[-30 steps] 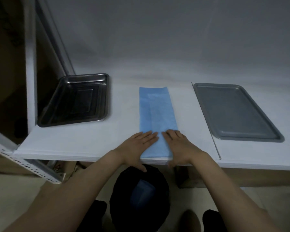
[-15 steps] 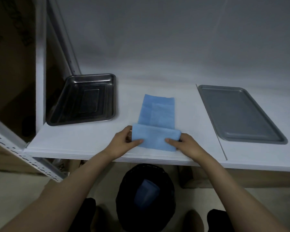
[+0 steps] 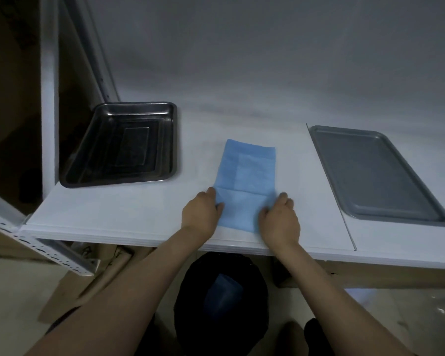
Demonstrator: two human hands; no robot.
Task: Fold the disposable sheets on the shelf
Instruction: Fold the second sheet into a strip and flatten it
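While both hands pinch the near flap of the blue disposable sheet (image 3: 246,181), left hand (image 3: 201,214) at its left edge, right hand (image 3: 279,219) at its right, on the white shelf (image 3: 129,211), a crosswise fold looks underway; next, carry the flap farther and press flat.

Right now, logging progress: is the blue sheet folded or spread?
Partly folded: the blue sheet has its near end doubled over, held by both hands, left, right.

No legible text, label or number anywhere.
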